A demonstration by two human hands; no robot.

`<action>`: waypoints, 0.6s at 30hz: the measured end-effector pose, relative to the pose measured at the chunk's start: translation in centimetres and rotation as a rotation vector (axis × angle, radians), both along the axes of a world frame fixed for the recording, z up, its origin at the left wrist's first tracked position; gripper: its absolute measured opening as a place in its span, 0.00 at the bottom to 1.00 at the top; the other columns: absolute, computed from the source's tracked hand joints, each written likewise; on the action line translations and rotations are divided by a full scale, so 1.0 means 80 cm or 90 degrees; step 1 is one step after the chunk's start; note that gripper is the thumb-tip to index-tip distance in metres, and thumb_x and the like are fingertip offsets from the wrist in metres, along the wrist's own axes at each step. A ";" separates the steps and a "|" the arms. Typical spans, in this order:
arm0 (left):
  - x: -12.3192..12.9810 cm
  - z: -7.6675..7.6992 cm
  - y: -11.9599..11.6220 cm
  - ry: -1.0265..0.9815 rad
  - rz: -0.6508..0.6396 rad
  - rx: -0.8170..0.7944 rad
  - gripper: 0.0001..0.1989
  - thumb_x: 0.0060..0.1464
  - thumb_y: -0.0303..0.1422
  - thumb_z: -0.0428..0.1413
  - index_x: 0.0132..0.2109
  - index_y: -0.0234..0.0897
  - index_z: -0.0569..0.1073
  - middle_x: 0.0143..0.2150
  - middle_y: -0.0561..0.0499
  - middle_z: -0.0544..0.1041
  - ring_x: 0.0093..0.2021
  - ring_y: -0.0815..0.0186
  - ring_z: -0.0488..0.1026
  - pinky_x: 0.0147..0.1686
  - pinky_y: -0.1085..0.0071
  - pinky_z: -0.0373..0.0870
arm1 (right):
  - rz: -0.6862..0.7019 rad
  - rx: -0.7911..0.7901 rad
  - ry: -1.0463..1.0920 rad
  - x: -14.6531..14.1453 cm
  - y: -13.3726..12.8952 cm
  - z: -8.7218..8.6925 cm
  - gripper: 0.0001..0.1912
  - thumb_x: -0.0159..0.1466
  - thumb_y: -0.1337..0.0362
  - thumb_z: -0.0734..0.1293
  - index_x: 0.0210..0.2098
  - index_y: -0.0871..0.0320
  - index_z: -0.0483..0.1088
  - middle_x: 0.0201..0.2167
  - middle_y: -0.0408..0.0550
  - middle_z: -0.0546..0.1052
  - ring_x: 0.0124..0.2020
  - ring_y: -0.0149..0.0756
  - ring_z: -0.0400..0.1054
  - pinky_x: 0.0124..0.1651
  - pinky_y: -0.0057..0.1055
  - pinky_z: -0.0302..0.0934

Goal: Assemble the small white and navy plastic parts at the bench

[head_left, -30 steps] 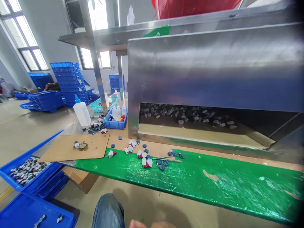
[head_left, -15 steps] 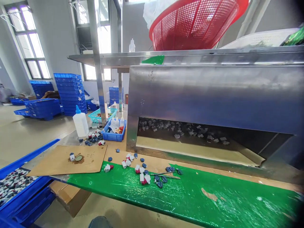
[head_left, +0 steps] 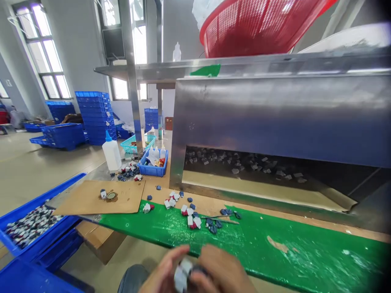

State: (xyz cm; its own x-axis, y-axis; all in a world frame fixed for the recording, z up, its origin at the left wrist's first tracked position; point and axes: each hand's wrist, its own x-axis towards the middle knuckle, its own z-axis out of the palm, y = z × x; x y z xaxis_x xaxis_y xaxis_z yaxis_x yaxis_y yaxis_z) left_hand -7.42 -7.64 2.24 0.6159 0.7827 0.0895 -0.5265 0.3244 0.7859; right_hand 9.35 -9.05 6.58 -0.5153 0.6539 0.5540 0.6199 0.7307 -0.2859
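Holding 1 small white-and-dark piece between 2 hands, low in view before the green-covered table edge. Left hand: fingers curled, half closed, clamped on the white side. Right hand: fingers bent in tight, thumb side pressed on the dark end. Blurred; exact finger contact can't be told.

Just beyond, on the table: loose white-and-red pieces and dark blue pieces, thin sticks beside them. Farther left, cardboard sheet bearing 1 piece and 1 small round dish on a brown stain; faint marks there, unreadable.

Containers: metal housing, many pieces inside its low opening; small blue basket, 3 squeeze bottles plus odds and ends; turquoise basket, mixed small items; blue tray at left, heaped with white, red and dark pieces. White bottle, blue cap, near the small blue basket. Red basket up on shelf. Stacked blue crates behind: white labels, too small to read.
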 end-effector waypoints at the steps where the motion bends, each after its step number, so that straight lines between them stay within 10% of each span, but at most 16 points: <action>1: -0.001 0.004 -0.001 -0.008 -0.008 0.015 0.23 0.53 0.46 0.51 0.52 0.38 0.64 0.40 0.46 0.71 0.35 0.64 0.72 0.27 0.72 0.71 | -0.043 -0.091 0.060 -0.002 0.004 0.006 0.23 0.67 0.55 0.50 0.21 0.57 0.63 0.18 0.43 0.67 0.21 0.30 0.60 0.24 0.27 0.53; 9: 0.005 0.049 -0.020 0.358 0.168 0.321 0.27 0.53 0.30 0.51 0.59 0.51 0.55 0.48 0.49 0.67 0.40 0.67 0.68 0.29 0.77 0.68 | -0.118 -0.539 0.488 -0.016 0.002 0.038 0.23 0.56 0.44 0.59 0.21 0.58 0.60 0.16 0.38 0.57 0.18 0.26 0.49 0.20 0.25 0.45; 14: 0.007 0.049 -0.010 0.475 0.353 0.580 0.16 0.55 0.30 0.51 0.51 0.44 0.64 0.50 0.48 0.66 0.48 0.64 0.65 0.44 0.71 0.65 | -0.125 -0.588 0.527 -0.019 -0.006 0.036 0.23 0.56 0.43 0.59 0.21 0.58 0.58 0.15 0.38 0.56 0.17 0.26 0.46 0.18 0.25 0.43; 18: 0.007 0.053 -0.004 0.507 0.349 0.572 0.05 0.53 0.31 0.51 0.38 0.36 0.67 0.32 0.52 0.71 0.32 0.68 0.67 0.32 0.74 0.62 | -0.108 -0.463 0.446 -0.016 -0.010 0.035 0.24 0.60 0.45 0.57 0.19 0.58 0.57 0.15 0.39 0.56 0.17 0.27 0.49 0.18 0.25 0.46</action>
State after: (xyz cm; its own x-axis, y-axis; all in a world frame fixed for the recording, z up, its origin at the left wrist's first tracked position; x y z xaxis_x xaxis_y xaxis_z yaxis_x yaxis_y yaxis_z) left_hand -6.89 -7.98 6.46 0.3653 0.8046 0.4682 0.2817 -0.5749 0.7682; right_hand 8.04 -9.83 9.34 -0.0976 0.9861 0.1344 0.2221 0.1532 -0.9629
